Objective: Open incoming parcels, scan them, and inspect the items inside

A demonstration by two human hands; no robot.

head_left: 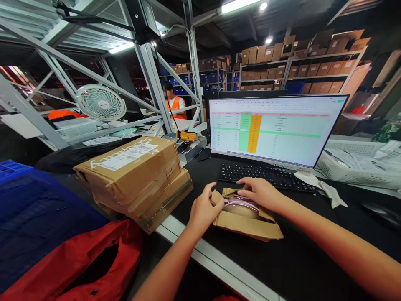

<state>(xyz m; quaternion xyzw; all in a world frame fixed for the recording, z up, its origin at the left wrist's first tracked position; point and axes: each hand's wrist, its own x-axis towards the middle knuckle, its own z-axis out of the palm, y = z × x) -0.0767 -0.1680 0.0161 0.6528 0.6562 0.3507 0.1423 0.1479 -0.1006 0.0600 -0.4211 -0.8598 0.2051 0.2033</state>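
A small cardboard box (247, 225) lies opened on the black desk, its flaps spread. Inside it is a rounded beige item (242, 210) with shiny purplish curved edges; its kind cannot be made out. My left hand (205, 207) grips the box's left end, thumb and fingers closed about the edge. From the right, my right hand (258, 192) reaches over the far side, its bent fingers closed on the box's back edge beside the purplish edges. Some of its fingertips are hidden.
Stacked taped cartons (134, 167) stand left of the box. Behind it are a keyboard (266, 175) and a monitor (275, 129). A mouse (382, 213) and a white basket (363, 163) sit right. Red cloth (125, 238) and a blue crate (37, 209) lie left.
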